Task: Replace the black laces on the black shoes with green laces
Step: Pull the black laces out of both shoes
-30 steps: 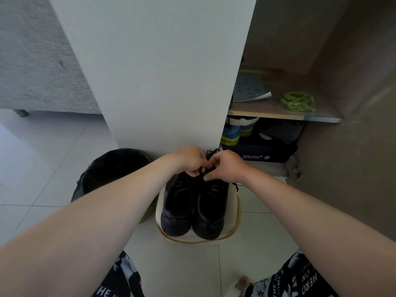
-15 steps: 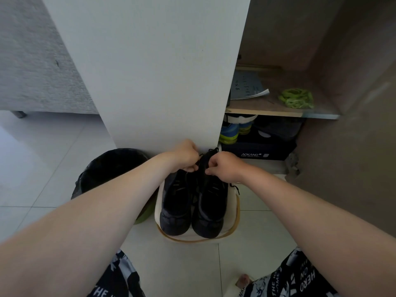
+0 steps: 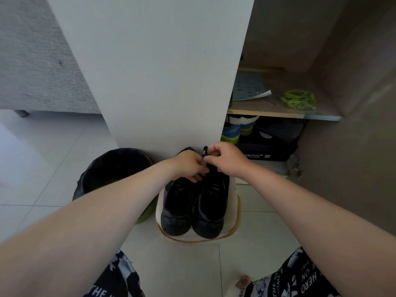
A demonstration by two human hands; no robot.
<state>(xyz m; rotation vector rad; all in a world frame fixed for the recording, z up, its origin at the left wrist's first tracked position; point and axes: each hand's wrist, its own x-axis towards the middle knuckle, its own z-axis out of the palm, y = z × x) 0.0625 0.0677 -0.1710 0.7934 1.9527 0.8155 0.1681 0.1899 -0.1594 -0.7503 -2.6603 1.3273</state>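
Round bin (image 3: 115,168) with a shiny black liner on the left. The person's left hand (image 3: 188,166) curls its fingers on the black lace (image 3: 205,149) of the matte black shoes (image 3: 192,209), which sit on a round cream pad (image 3: 234,213). The right hand (image 3: 227,159) pinches the lace end. The dark box (image 3: 270,152) reads AOKANG. The green laces (image 3: 299,99) are bundled on the wooden shelf (image 3: 263,112).
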